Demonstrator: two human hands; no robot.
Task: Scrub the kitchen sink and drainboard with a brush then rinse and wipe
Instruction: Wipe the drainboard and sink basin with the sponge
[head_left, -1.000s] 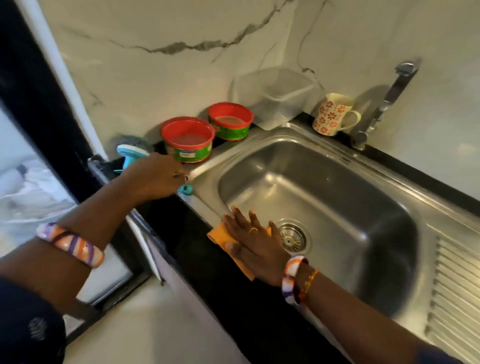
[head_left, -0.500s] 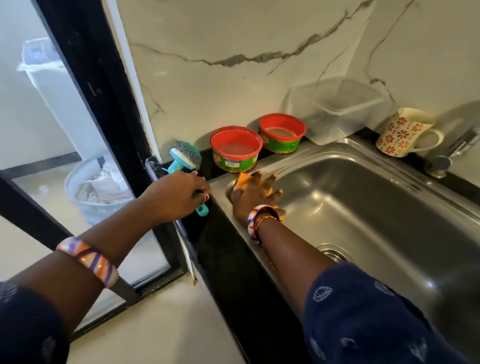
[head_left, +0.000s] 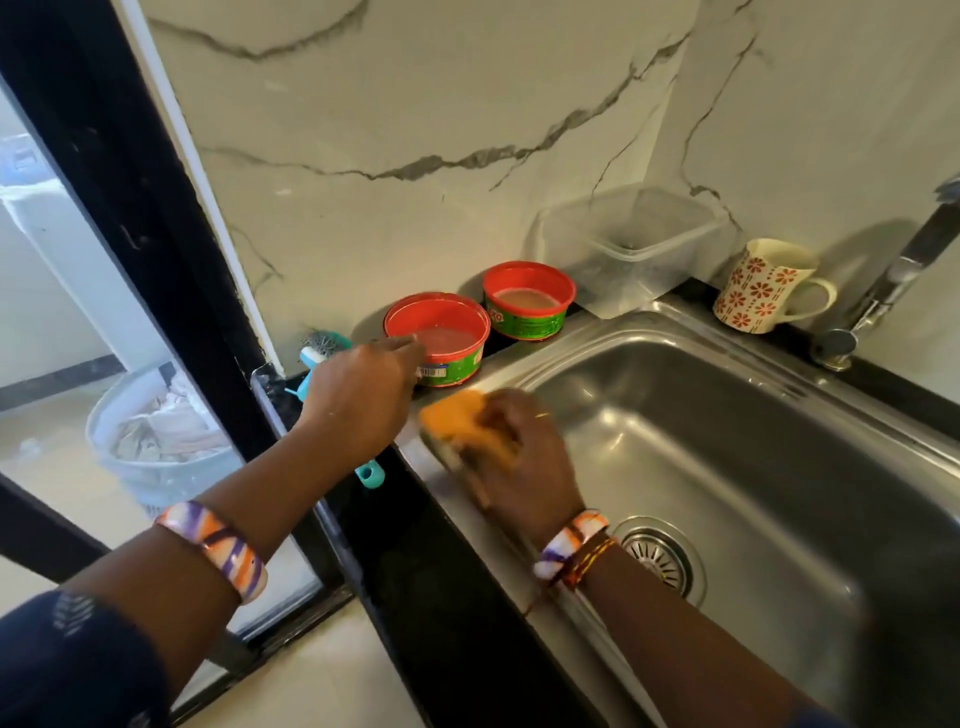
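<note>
Reaching the left hand (head_left: 363, 400) forward now, away from its old spot by the window frame, toward the near red tub (head_left: 436, 338), and touching the tub's rim with one finger. Covering most of the teal brush (head_left: 370, 474) with that hand, so not showing whether gripping it or only lying over it. Bunching the orange cloth (head_left: 462, 421) up in the right hand (head_left: 524, 467), curling the fingers round it, no longer pressing it flat. Rubbing it along the sink (head_left: 727, 467) rim at the left corner, just beside the tub. Likely going for soap in the tub, so pointing to more scrubbing ahead of any rinsing.
</note>
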